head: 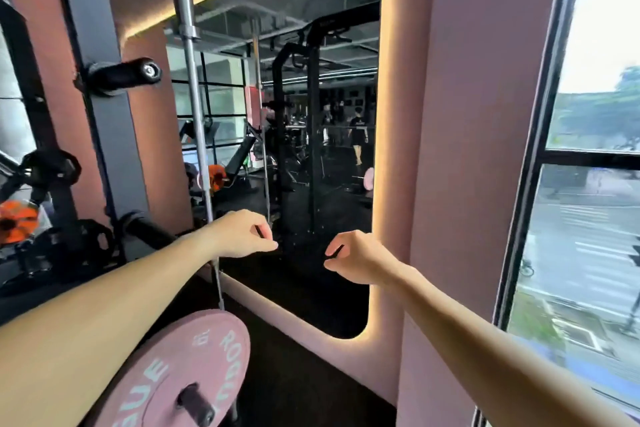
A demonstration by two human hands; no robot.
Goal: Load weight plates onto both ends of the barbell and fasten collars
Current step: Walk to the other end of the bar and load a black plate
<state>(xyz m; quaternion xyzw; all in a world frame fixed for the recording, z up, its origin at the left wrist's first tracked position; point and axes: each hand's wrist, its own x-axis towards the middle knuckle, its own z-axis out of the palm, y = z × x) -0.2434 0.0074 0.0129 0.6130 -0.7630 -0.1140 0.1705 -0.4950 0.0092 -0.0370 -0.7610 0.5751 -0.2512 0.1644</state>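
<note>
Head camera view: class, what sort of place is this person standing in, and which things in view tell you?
Almost certainly a gym. A pink weight plate sits on a bar end, a steel barbell stands upright, and the wall mirror reflects a black power rack.

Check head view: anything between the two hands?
Nothing held between left hand and right hand; head view shows only the mirror and dark floor behind the gap.
</note>
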